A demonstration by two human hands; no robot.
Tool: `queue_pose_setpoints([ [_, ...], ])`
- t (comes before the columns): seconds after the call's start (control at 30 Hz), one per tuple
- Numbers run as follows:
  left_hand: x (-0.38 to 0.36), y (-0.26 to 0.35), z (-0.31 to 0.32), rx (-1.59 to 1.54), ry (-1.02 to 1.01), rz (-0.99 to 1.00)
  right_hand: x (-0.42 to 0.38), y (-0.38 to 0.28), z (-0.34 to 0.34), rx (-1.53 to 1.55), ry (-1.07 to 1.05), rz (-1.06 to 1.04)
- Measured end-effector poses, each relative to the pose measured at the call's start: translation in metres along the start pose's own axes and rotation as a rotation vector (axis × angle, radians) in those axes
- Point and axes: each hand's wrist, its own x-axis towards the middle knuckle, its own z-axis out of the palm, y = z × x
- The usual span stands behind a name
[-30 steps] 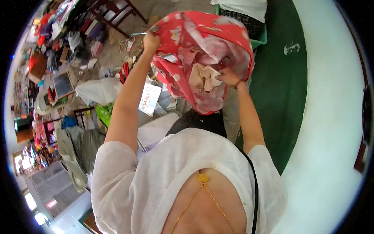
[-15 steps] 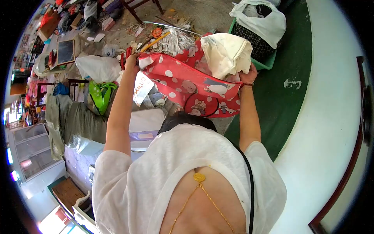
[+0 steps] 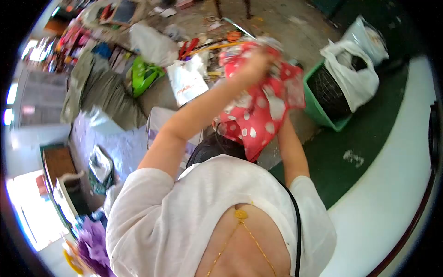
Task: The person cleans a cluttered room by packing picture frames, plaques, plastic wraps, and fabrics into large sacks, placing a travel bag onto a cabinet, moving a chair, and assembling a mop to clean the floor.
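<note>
A red bag with white polka dots (image 3: 258,120) hangs crumpled in front of me, above my chest. My left hand (image 3: 253,64) is closed on the bunched top of it, arm stretched forward. My right forearm (image 3: 290,147) rises under the fabric, which hides the right hand, so its grip does not show. The cream cloth seen earlier is not visible; it may be inside the bag or behind the fabric.
A green basket (image 3: 315,108) holding dark checked cloth and a white plastic bag (image 3: 350,78) stands to the right. On the cluttered floor ahead lie a white paper bag (image 3: 187,83), a bright green bag (image 3: 143,74) and grey fabric (image 3: 99,92). A white box (image 3: 159,124) sits near my left arm.
The bag was held spread between both hands with a cream cloth at its mouth. Now my left hand has swung right and bunched the top, and the cloth is out of sight.
</note>
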Motion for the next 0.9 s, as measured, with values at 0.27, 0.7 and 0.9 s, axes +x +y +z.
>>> queue_pose_setpoints([
  [0.27,-0.107,-0.012,-0.029,1.350,-0.207,0.821,-0.003,0.054,0.044,-0.151,-0.206,0.168],
  [0.7,-0.237,-0.076,-0.293,-0.889,0.712,0.192,-0.017,0.223,0.194,-0.469,-0.498,0.368],
  [0.9,-0.365,-0.075,-0.414,-0.359,1.154,0.704,-0.054,0.321,0.210,-0.595,-0.368,0.395],
])
